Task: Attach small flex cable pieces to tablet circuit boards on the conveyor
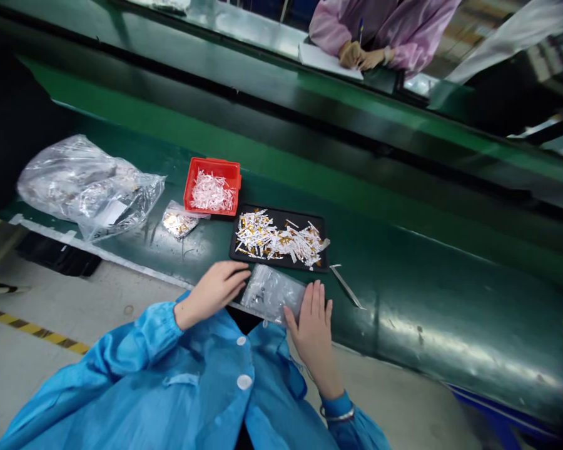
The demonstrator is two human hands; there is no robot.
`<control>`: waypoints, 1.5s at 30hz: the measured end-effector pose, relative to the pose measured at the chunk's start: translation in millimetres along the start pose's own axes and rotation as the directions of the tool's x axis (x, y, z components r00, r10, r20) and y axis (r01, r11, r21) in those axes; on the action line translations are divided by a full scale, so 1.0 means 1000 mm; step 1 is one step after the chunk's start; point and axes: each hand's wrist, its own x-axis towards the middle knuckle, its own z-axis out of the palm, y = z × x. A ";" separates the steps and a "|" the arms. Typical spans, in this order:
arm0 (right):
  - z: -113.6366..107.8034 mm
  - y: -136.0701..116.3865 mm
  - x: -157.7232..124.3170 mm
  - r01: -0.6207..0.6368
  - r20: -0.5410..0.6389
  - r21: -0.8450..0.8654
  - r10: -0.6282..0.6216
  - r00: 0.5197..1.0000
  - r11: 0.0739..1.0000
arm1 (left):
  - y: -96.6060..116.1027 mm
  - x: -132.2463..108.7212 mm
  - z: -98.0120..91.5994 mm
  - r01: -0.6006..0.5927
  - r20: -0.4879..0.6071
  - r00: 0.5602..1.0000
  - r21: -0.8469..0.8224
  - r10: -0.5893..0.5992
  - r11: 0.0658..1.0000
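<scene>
A clear plastic zip bag lies flat at the bench's front edge, just in front of a black tray. In the tray are many small white and amber strips. My right hand rests with stretched fingers on the bag's right end. At the bag's left end is my left hand, fingers apart and slightly bent, their tips close to its edge; whether they touch it I cannot tell. Metal tweezers lie to the right of the tray.
Behind the tray's left end stands a red bin of white slips. A small bag of parts lies beside it, and a large clear bag farther left. Across the green bench, a person in pink holds a pen over paper.
</scene>
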 end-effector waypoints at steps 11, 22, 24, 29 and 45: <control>0.009 -0.004 0.007 0.040 -0.043 0.032 -0.039 0.998 0.999 | -0.052 0.117 -0.001 0.106 0.010 0.994 0.087 -0.108 0.990; 0.007 -0.004 0.007 0.024 -0.053 0.132 -0.017 0.998 0.991 | -0.069 0.131 -0.048 0.216 -0.227 0.950 -0.013 -0.213 0.976; 0.007 -0.005 0.008 0.027 -0.049 0.158 -0.019 0.999 0.987 | -0.087 0.130 -0.065 0.325 -0.342 0.889 0.003 -0.305 0.946; 0.008 -0.011 0.011 0.046 -0.049 0.204 -0.037 0.998 0.978 | -0.115 0.105 -0.083 0.485 -0.418 0.821 0.154 -0.388 0.861; 0.009 -0.033 0.020 0.071 -0.021 0.325 -0.068 0.997 0.943 | 0.033 -0.043 0.014 0.171 -0.098 0.983 0.163 -0.157 0.972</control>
